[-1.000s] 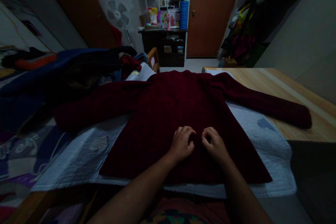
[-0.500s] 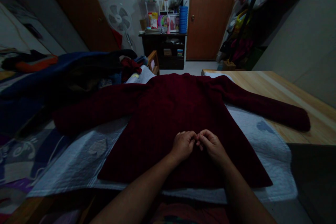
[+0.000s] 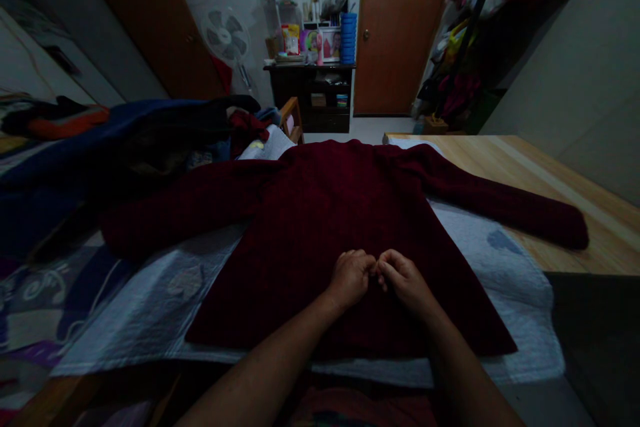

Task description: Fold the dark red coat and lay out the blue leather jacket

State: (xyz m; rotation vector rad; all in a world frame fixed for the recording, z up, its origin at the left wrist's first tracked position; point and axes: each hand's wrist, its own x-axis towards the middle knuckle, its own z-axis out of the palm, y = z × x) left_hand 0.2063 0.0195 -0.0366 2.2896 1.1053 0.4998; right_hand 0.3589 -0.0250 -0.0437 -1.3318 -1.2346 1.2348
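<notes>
A dark maroon long-sleeved garment [image 3: 325, 213] lies spread flat with both sleeves stretched out to the sides. Over its lower middle, my left hand [image 3: 353, 275] and my right hand [image 3: 401, 275] meet with fingertips close together. The fingers of each are curled into a pinch. Whatever sits between the fingertips, if anything, is too small and dark to make out. Beneath the garment is a pale blue-grey quilted cloth [image 3: 500, 280], showing on both sides and along the front hem.
A heap of dark clothes [image 3: 150, 127] lies to the left, by the left sleeve. On the right, a wooden tabletop [image 3: 550, 173] bears the end of the other sleeve. Farther back stand a white fan [image 3: 227, 35], a dark cabinet [image 3: 287, 90] and a brown door [image 3: 405, 33].
My hands stay at nearly the same spot, with the fingertips still together and only a slight shift of the fingers. The garment lies as before.
</notes>
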